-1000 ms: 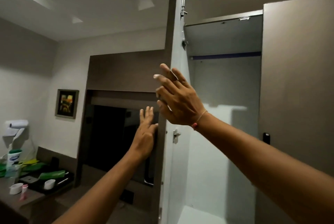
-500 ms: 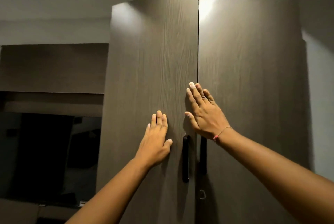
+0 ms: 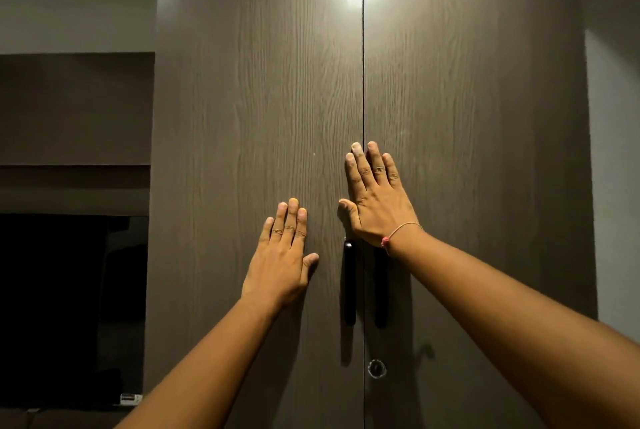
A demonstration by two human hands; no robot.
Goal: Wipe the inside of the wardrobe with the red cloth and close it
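The wardrobe fills the view with two dark wood-grain doors, the left door (image 3: pixel 256 99) and the right door (image 3: pixel 467 99), meeting flush at a thin centre seam. My left hand (image 3: pixel 280 255) lies flat, palm down, on the left door. My right hand (image 3: pixel 375 200) lies flat across the seam, mostly on the right door, just above the handles. Two black vertical handles (image 3: pixel 349 283) flank the seam, and a round lock (image 3: pixel 376 368) sits below them. The red cloth is not in view.
A dark television screen (image 3: pixel 69 307) sits in a brown wall panel to the left of the wardrobe. A pale wall (image 3: pixel 613 151) stands to its right. A light glare shows at the top of the doors.
The left door swung from wide open to fully shut under both my hands. The wardrobe's pale interior is no longer visible. My view turned to face the doors squarely.
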